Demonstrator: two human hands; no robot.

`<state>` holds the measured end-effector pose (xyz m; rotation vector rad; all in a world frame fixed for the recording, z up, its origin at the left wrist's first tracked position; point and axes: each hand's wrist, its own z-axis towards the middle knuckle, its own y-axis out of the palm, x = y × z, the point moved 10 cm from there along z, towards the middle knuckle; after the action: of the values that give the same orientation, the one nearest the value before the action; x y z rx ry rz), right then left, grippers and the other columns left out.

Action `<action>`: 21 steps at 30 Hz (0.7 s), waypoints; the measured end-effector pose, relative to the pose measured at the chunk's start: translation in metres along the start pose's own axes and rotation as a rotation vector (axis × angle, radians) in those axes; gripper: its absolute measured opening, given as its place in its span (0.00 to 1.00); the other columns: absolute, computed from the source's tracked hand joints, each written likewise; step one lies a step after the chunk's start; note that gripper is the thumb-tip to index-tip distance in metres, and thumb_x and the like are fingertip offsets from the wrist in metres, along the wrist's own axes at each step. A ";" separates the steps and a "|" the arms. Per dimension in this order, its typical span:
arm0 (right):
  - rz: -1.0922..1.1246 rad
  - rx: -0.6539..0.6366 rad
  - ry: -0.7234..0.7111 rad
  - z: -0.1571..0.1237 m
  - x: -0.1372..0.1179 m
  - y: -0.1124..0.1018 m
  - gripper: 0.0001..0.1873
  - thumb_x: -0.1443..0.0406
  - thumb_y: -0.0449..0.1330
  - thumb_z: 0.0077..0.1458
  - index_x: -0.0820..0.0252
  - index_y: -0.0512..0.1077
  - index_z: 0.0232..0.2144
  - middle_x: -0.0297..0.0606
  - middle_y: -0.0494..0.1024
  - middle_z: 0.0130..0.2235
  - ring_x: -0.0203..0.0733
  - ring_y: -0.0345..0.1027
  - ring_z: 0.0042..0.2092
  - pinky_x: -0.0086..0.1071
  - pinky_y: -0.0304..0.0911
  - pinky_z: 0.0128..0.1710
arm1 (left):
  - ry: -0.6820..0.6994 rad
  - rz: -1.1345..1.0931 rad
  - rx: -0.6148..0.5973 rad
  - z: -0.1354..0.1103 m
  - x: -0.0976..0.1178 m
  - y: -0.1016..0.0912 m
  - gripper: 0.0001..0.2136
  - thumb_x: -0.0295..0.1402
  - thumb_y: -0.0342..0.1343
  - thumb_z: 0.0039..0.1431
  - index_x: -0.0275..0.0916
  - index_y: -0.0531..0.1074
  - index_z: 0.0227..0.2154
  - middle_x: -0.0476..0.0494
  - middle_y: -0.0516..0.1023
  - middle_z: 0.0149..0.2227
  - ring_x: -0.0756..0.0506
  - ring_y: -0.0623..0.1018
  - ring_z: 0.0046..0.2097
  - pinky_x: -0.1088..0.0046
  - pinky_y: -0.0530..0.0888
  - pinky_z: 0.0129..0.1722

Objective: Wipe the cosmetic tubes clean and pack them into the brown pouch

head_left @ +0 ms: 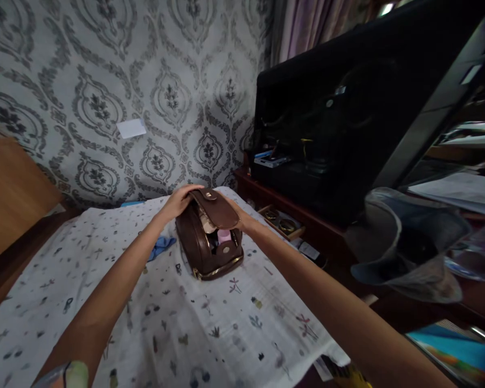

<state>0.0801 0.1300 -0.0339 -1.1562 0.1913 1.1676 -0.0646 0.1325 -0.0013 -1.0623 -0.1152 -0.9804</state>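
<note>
A dark brown leather handbag point(192, 240) with gold zips sits on the white printed cloth. Its flap point(216, 209), which has a gold-coloured fastener, is partly raised over the opening. Inside show a pink item point(223, 235) and something beige, neither clear enough to name. My left hand point(181, 200) is closed on the bag's far left top edge, beside the flap. My right hand point(244, 215) is at the flap's right side, closed against the bag, with its fingers mostly hidden behind the flap.
A blue cloth point(161, 248) lies left of the bag on the white printed cloth point(210, 339). To the right are a small tray point(291, 229) with round gold-rimmed items, a big black screen point(307, 124) and a greyish plastic bag point(408, 248). Patterned wallpaper is behind.
</note>
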 end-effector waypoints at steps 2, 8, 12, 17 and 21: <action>0.115 -0.072 -0.068 -0.005 0.001 0.004 0.33 0.56 0.58 0.54 0.60 0.66 0.61 0.39 0.75 0.58 0.46 0.70 0.57 0.38 0.65 0.56 | -0.001 0.090 -0.015 -0.004 0.005 0.003 0.21 0.29 0.46 0.59 0.40 0.74 0.54 0.40 0.76 0.56 0.40 0.73 0.59 0.59 0.65 0.62; 0.188 -0.058 -0.105 -0.015 0.010 0.009 0.32 0.62 0.57 0.54 0.64 0.64 0.61 0.46 0.71 0.61 0.46 0.65 0.62 0.40 0.59 0.62 | 0.122 0.238 0.001 -0.039 0.070 0.017 0.27 0.25 0.49 0.57 0.43 0.66 0.61 0.40 0.71 0.61 0.39 0.70 0.62 0.57 0.66 0.62; 0.152 -0.053 -0.100 -0.014 0.012 0.013 0.32 0.65 0.55 0.54 0.62 0.62 0.62 0.47 0.68 0.63 0.44 0.63 0.63 0.41 0.56 0.64 | 0.277 0.450 0.036 -0.078 0.121 0.039 0.27 0.20 0.46 0.62 0.50 0.65 0.61 0.43 0.67 0.65 0.40 0.63 0.67 0.47 0.57 0.66; 0.199 -0.083 -0.113 -0.022 0.009 0.007 0.32 0.63 0.56 0.56 0.60 0.63 0.62 0.45 0.67 0.64 0.44 0.61 0.64 0.43 0.52 0.66 | 0.347 0.568 0.036 -0.097 0.127 0.061 0.27 0.19 0.40 0.65 0.49 0.63 0.63 0.42 0.68 0.64 0.41 0.62 0.68 0.46 0.58 0.67; 0.319 -0.036 -0.039 -0.031 0.016 -0.001 0.27 0.59 0.49 0.63 0.63 0.66 0.60 0.46 0.70 0.62 0.43 0.63 0.63 0.43 0.54 0.65 | 0.345 0.588 -0.007 -0.099 0.117 0.069 0.28 0.19 0.42 0.63 0.47 0.63 0.63 0.42 0.67 0.65 0.40 0.60 0.69 0.45 0.56 0.67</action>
<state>0.1011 0.1153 -0.0580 -1.1609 0.3344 1.4780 0.0193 -0.0083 -0.0393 -0.8443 0.4615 -0.6113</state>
